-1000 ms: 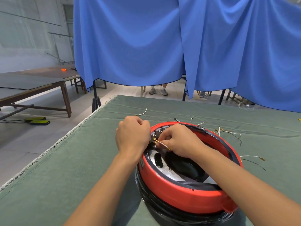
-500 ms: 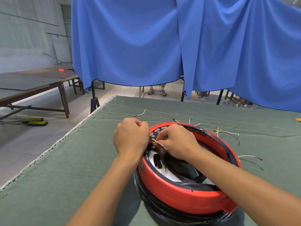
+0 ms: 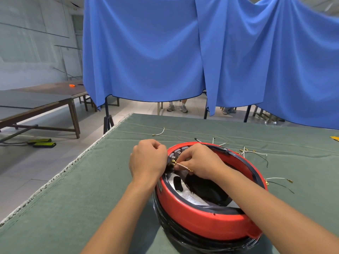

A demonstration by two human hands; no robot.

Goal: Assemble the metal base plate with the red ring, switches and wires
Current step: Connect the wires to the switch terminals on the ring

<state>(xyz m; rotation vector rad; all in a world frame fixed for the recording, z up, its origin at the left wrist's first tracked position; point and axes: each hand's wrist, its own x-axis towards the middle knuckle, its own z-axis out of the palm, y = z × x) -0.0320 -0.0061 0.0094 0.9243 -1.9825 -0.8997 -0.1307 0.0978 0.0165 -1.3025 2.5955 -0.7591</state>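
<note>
— Hands first: where are they?

— Both at the far-left rim of the red ring (image 3: pixel 205 224). The left hand (image 3: pixel 147 159) is curled into a fist against the outside of the rim; its fingertips are hidden behind the knuckles, so I cannot tell what it grips, if anything. The right hand (image 3: pixel 200 162) reaches over the ring from the right and pinches a short pale wire (image 3: pixel 183 166) between thumb and fingertips.

— And the wire itself?

— It has brass terminals at both ends. One end meets the row of switches (image 3: pixel 177 153) set along the inside of the ring; the other sticks out below the thumb.

— Where does the assembly sit?

— On the green cloth table (image 3: pixel 91 189), close to the person. The ring lies tilted atop a black coil-like bundle (image 3: pixel 183 237), and the metal base plate (image 3: pixel 185 193) shows silver inside it, with a dark slot and a black patch over part of it.

— Anything else on the cloth?

— Loose wires (image 3: pixel 255 154) lie scattered beyond and to the right of the ring, and a single one (image 3: pixel 159 133) lies farther out on the left. A blue curtain (image 3: pixel 146 52) hangs behind the table.
</note>
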